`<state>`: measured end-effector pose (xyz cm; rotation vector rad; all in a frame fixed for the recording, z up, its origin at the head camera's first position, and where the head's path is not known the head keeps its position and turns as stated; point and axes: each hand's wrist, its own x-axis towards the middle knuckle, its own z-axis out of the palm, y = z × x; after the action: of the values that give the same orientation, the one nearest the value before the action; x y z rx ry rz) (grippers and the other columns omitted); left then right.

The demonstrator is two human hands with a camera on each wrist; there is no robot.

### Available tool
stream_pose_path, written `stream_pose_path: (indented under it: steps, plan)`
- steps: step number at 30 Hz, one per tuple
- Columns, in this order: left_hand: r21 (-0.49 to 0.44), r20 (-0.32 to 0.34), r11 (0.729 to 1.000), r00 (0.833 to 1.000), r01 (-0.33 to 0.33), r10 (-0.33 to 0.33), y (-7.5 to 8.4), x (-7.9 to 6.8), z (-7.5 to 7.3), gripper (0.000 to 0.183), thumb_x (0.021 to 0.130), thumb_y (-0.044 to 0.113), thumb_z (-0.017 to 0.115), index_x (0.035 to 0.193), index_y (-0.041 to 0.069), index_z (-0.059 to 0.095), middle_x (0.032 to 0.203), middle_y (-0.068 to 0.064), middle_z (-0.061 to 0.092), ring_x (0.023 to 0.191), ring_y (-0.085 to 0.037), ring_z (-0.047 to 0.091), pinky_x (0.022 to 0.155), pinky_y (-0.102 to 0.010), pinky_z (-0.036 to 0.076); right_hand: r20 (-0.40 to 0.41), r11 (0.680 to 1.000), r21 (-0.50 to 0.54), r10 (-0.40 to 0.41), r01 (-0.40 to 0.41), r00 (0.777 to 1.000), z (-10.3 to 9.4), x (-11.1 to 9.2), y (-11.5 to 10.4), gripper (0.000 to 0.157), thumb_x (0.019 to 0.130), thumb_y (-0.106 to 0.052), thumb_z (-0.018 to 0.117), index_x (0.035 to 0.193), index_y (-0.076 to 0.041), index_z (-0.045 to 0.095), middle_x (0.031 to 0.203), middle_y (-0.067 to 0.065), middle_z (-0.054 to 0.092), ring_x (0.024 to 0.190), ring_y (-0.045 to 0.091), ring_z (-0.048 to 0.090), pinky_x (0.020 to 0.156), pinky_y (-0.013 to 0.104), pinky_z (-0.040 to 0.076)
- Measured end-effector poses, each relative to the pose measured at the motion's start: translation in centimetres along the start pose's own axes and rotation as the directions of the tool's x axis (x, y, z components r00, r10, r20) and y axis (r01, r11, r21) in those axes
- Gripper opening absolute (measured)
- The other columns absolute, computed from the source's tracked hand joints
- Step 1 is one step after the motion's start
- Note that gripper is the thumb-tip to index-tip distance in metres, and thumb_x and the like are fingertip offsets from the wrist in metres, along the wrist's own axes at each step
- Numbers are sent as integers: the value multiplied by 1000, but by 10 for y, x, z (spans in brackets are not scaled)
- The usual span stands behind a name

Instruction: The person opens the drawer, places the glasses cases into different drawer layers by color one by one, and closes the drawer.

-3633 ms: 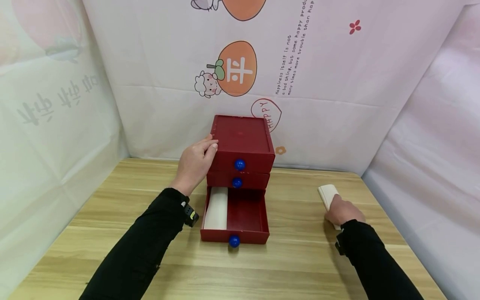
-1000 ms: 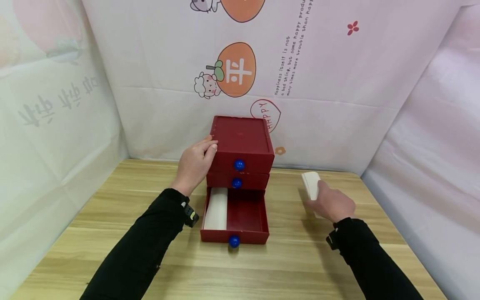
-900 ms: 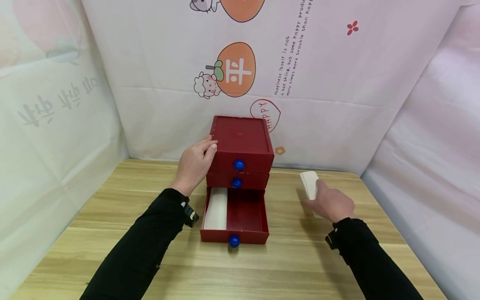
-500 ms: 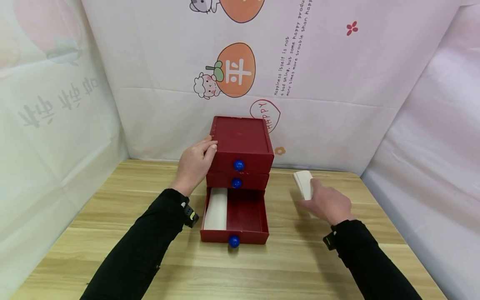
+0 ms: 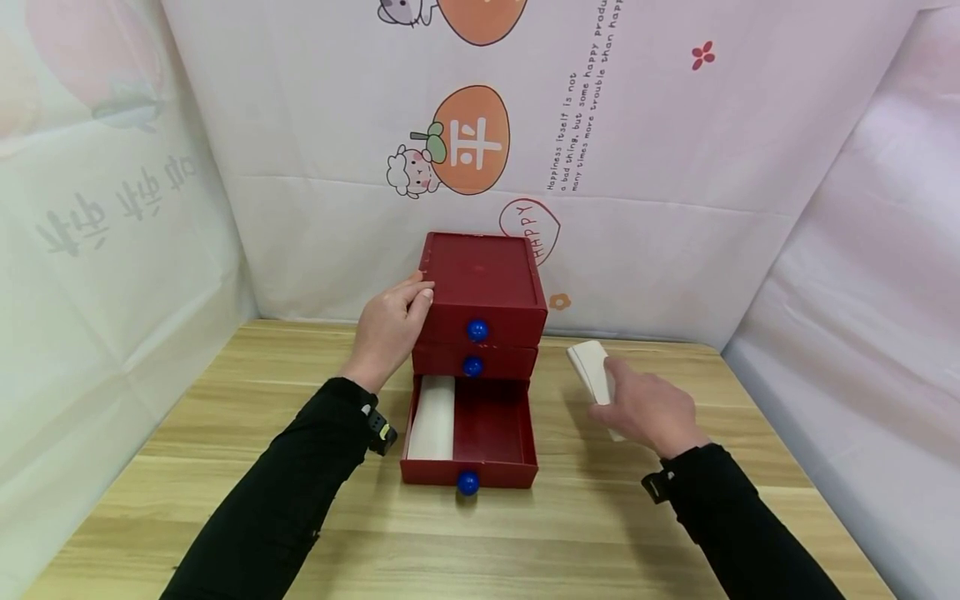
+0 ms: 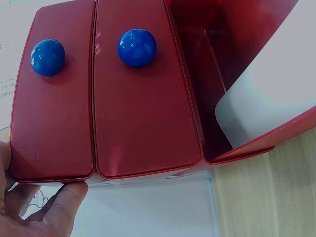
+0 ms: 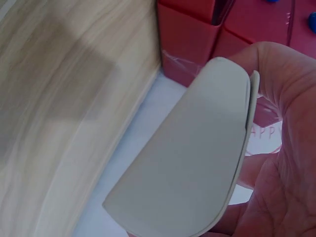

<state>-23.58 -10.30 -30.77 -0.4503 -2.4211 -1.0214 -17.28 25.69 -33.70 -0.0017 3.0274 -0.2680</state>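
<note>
A small red drawer cabinet (image 5: pixel 480 271) with blue round knobs stands at the back of the table. My left hand (image 5: pixel 390 329) holds its upper left edge; in the left wrist view the fingertips (image 6: pixel 71 193) press its side. The bottom drawer (image 5: pixel 495 421) is pulled out, and a long white case (image 5: pixel 433 417) lies along its left side. Right of the cabinet, my right hand (image 5: pixel 648 408) grips a similar off-white case (image 5: pixel 592 371), seemingly a glasses case, above the table. Its rounded flap stands slightly apart at one edge in the right wrist view.
The two upper drawers, with a blue knob (image 5: pixel 477 331) on the top one, are closed. A wooden table (image 5: pixel 570 533) lies beneath. Printed white cloth (image 5: pixel 637 250) hangs behind and at both sides.
My right hand has lifted the off-white case from the table's right side and carried it left toward the cabinet. My left hand and the drawers have stayed put.
</note>
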Motion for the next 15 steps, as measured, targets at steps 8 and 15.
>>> stream_pose_path:
  steps: [8, 15]
  plan:
    - [10, 9, 1000, 1000, -1, 1, -2, 0, 1, 45, 104, 37, 40, 132, 10, 64, 147, -7, 50, 133, -18, 45, 107, -40, 41, -13, 999, -21, -49, 49, 999, -2, -7, -8, 91, 74, -51, 68, 152, -17, 33, 81, 9, 59, 66, 24, 53, 46, 38, 42]
    - [2, 0, 1000, 1000, 0, 0, -2, 0, 1, 44, 104, 36, 41, 131, 10, 64, 146, -7, 51, 133, -19, 45, 107, -40, 42, -22, 995, -56, -85, 84, 996, -4, -14, -15, 91, 75, -54, 68, 152, -20, 35, 85, 10, 60, 68, 23, 53, 45, 37, 42]
